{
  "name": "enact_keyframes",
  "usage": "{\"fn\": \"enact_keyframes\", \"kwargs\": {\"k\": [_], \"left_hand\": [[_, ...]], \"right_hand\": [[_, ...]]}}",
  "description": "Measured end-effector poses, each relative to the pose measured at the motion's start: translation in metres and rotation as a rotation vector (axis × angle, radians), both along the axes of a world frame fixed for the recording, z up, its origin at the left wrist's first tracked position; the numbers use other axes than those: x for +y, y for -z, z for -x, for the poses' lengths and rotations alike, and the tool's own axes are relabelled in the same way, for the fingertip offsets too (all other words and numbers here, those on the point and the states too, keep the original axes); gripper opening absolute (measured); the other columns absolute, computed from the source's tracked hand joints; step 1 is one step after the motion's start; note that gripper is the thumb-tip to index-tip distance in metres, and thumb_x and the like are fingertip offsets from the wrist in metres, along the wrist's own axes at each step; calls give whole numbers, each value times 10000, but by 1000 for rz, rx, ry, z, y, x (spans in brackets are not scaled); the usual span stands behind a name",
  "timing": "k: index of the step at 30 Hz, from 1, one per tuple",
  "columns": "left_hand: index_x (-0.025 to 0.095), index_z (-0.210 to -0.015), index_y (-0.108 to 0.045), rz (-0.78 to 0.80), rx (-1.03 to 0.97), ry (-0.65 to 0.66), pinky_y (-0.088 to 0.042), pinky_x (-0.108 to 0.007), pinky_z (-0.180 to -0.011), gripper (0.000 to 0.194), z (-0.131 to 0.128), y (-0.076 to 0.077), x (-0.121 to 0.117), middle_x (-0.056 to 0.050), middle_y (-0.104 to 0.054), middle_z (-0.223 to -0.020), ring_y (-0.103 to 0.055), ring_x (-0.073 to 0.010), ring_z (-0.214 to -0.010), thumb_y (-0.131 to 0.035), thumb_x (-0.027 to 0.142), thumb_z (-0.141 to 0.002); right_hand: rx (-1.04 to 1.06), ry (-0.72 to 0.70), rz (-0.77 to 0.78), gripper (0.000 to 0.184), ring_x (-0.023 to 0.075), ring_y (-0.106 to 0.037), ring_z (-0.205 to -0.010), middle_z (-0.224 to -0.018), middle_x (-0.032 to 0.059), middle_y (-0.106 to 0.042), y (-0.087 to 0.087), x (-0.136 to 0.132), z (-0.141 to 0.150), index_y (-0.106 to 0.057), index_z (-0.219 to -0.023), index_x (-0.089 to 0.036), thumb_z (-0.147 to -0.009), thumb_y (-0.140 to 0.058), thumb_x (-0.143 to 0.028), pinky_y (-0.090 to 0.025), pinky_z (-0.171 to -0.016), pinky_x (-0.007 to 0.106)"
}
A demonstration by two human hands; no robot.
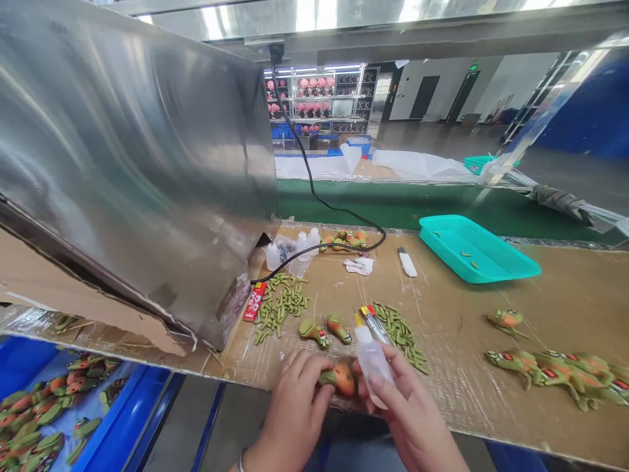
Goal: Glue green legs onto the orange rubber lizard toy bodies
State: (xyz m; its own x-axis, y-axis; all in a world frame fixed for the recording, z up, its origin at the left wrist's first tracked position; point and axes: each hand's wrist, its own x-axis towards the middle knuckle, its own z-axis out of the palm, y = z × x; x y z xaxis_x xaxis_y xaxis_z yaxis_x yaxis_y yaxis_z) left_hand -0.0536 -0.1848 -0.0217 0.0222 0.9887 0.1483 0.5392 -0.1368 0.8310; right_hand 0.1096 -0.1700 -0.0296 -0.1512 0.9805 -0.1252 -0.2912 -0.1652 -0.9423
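My left hand (293, 406) grips a small orange and green toy body (339, 378) at the near edge of the cardboard-covered bench (491, 367). My right hand (410, 410) holds a small clear squeeze bottle (371, 357), its yellow tip pointing up and away. The two hands meet at the toy. Just beyond them lie two more orange and green toy pieces (325, 330), two brushes (376, 324) and two heaps of small green parts (280, 305) (400, 331).
A teal tray (479, 250) sits at the back right. Finished green lizard toys (555, 370) lie at the right. A big sheet-metal housing (128, 164) looms left, with a black cable (314, 190). Small white bottles (295, 249) stand by it. A blue bin of toys (49, 413) sits below left.
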Motion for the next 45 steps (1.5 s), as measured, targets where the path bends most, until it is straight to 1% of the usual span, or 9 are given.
{"fn": "enact_keyframes", "kwargs": {"k": [6,10,16,21,26,30,36,39,45], "left_hand": [[231,-798,-619,88,-337,-99,-533,-299,-552,218,4,3,-13,-37,-643,-834,-653,-199,-719,-516,59,-712],[223,-825,-594,135,-557,-162,-555,-325,-665,111,-2,7,-20,-49,-688,-860,-680,-208,-785,-577,155,-740],[202,-767,-581,300,-817,-108,-549,-291,-594,210,-8,7,-31,-38,-707,-730,-680,-174,-683,-689,370,-700],[219,-699,-459,386,-913,-41,-516,-271,-529,347,-10,5,-29,23,-637,-642,-630,-137,-579,-744,403,-630],[217,-803,-488,323,-807,-39,-487,-321,-768,142,-8,2,-18,-9,-622,-807,-610,-158,-818,-622,228,-760],[215,-889,-494,279,-575,-109,-502,-369,-668,97,7,4,-15,-31,-579,-813,-588,-204,-764,-528,192,-801],[250,-1081,-601,86,-224,-53,-330,-470,-917,401,20,0,-1,-81,-574,-1101,-483,-279,-1035,-532,63,-733],[293,-1035,-648,67,-188,41,-317,-469,-932,442,18,-6,10,-52,-606,-1054,-484,-283,-1041,-557,32,-690],[258,-796,-680,122,-279,127,-415,-403,-802,218,17,-8,13,-26,-643,-853,-550,-255,-846,-650,96,-654]], "right_hand": [[154,-38,47,383,134,-507,-594,-851,36,-606,-9,-15,21,-514,-1062,-212,-786,-648,-441,-476,-541,278],[189,-42,142,460,167,-579,-599,-988,62,-602,-12,-22,23,-460,-1109,-236,-763,-672,-454,-514,-496,325],[104,33,64,436,163,-575,-687,-918,33,-627,-14,-23,13,-506,-1094,-252,-747,-710,-419,-508,-605,292],[134,-128,20,426,167,-582,-754,-908,19,-640,-12,-27,15,-562,-1074,-269,-727,-715,-465,-460,-698,272],[94,-132,-4,425,209,-569,-931,-1043,50,-627,-3,-16,22,-557,-1102,-252,-748,-713,-429,-431,-818,304],[114,-39,44,363,176,-573,-835,-957,45,-639,4,-3,13,-540,-1097,-212,-812,-653,-406,-432,-780,283],[137,9,74,358,140,-542,-728,-958,41,-623,6,-3,7,-502,-1106,-208,-825,-652,-371,-450,-652,251],[130,19,58,359,135,-535,-700,-941,46,-625,3,-5,11,-504,-1088,-202,-815,-665,-369,-446,-599,234],[159,-17,21,355,159,-546,-702,-865,58,-627,-5,-10,17,-529,-1069,-183,-807,-655,-387,-458,-604,259]]}}
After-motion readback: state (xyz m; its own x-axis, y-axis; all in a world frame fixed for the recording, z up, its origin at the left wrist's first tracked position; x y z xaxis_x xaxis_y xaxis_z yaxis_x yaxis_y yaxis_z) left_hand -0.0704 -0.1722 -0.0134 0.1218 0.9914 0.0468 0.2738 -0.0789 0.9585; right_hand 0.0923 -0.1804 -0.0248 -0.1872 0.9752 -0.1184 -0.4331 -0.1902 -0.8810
